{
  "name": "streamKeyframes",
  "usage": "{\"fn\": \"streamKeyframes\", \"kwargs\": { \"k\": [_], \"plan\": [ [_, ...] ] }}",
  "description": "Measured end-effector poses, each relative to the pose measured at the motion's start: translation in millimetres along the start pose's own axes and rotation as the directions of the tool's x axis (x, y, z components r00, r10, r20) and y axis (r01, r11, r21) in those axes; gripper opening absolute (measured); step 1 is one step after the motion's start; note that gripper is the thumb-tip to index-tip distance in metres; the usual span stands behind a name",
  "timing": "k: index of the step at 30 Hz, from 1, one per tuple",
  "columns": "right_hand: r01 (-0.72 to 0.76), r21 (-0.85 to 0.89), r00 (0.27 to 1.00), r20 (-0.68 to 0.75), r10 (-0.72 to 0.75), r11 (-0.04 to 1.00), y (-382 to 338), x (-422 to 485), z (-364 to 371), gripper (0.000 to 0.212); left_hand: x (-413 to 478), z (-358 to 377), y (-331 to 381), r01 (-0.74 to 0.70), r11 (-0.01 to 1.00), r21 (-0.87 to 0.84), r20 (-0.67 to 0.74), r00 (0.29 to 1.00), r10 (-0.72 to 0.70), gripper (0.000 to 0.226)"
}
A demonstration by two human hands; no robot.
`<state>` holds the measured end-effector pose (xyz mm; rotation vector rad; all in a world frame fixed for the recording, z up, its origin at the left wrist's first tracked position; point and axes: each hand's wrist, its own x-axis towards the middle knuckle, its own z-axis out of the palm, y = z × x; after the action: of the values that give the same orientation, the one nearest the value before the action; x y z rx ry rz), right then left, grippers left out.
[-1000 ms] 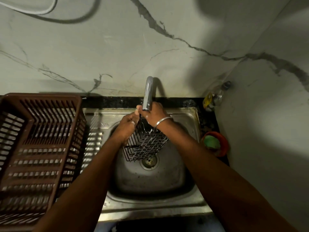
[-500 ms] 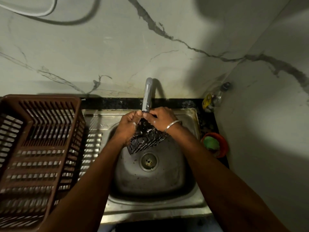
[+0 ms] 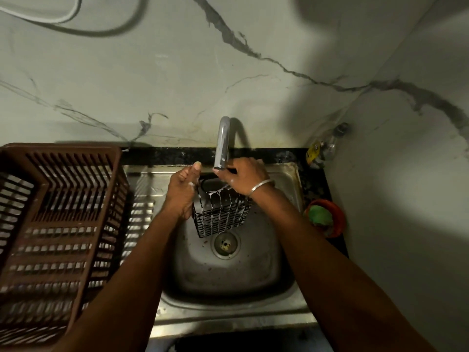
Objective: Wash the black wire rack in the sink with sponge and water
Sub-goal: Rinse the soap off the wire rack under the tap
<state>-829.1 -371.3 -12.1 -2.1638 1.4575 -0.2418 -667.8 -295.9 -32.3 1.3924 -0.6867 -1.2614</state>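
Hanging in the bowl of the stainless steel sink [image 3: 228, 278], the black wire rack [image 3: 221, 215] sits tilted just under the mouth of the grey curved metal faucet [image 3: 222, 143]. Its open top faces the far side, and its near bottom corner is just above the round drain [image 3: 225, 245]. Whether that corner touches the steel cannot be told. White streaks of suds or water run down its wires.

The left hand [image 3: 183, 193] grips the rack's left side with its back turned up. Its fingers are curled in against the wires and its thumb sticks up toward the far wall. The right hand [image 3: 242, 177] reaches over the rack's far rim, directly beneath the spout. Its fingers are curled down and pinch the upper edge, and a thin silver bangle [image 3: 261, 186] circles the wrist. Both bare forearms stretch in from the near edge and angle toward each other over the basin.

To the left, a brown slotted plastic dish basket [image 3: 58, 224] stands on the ribbed drainboard. To the right of the sink, a small orange bowl [image 3: 338, 219] holds a green sponge [image 3: 320, 216]. A clear bottle with a yellow label [image 3: 321, 149] stands in the far right corner against the white veined marble wall [image 3: 177, 80]. A white cable [image 3: 54, 19] loops across the wall at the far left.
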Motion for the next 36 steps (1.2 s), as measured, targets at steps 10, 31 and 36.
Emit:
{"fn": "streamKeyframes", "kwargs": {
  "k": [10,31,36],
  "plan": [
    [-0.099,0.323,0.995,0.006,0.103,0.941,7,0,-1,0.018,4,-9,-4,0.028,0.996,0.086,-0.061,0.998,-0.023,0.068],
    [-0.028,-0.128,0.993,-0.116,0.013,0.991,-28,-24,40,0.047,-2,-4,19,0.181,0.945,0.273,0.033,0.980,-0.198,0.037],
    [0.037,-0.132,0.974,-0.216,-0.065,0.991,-27,-31,45,0.051,-2,-2,19,0.230,0.968,0.103,0.040,0.971,-0.235,0.034]
  ]
}}
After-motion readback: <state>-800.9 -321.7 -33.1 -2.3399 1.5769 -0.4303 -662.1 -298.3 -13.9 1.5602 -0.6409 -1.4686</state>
